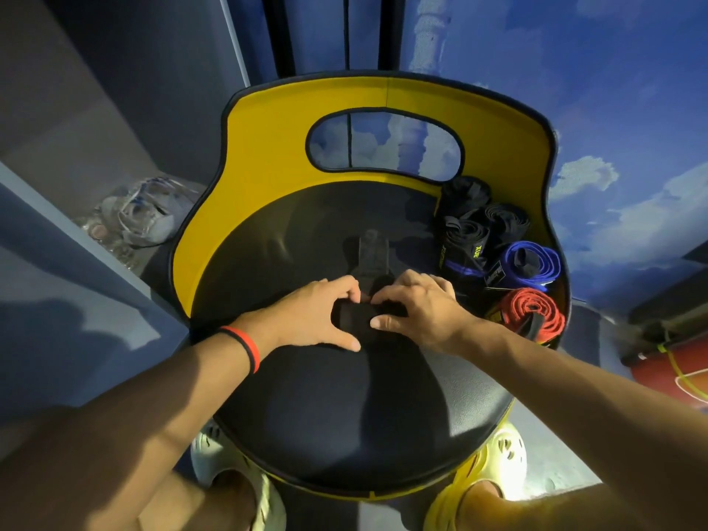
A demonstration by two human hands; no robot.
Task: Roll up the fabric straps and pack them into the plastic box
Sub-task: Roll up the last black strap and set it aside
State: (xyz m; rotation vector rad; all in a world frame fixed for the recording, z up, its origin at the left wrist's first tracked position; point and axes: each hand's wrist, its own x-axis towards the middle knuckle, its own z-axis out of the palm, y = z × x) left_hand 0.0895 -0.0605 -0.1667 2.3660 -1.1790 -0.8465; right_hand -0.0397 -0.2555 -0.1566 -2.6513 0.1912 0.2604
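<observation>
Both bare forearms reach forward from the lower corners and meet in the middle. The left hand [318, 316] and the right hand [417, 308] are palm down with fingers curled, and together they grip a black rolled fabric strap [354, 316] between them.

Head-worn wide-angle view, steeply down, close over chair seat [344, 396].

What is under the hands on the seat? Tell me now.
A black strap, partly rolled: the left hand and right hand grip the roll on the seat, and its flat tail runs away from them. Fingers cover the roll's ends.
</observation>
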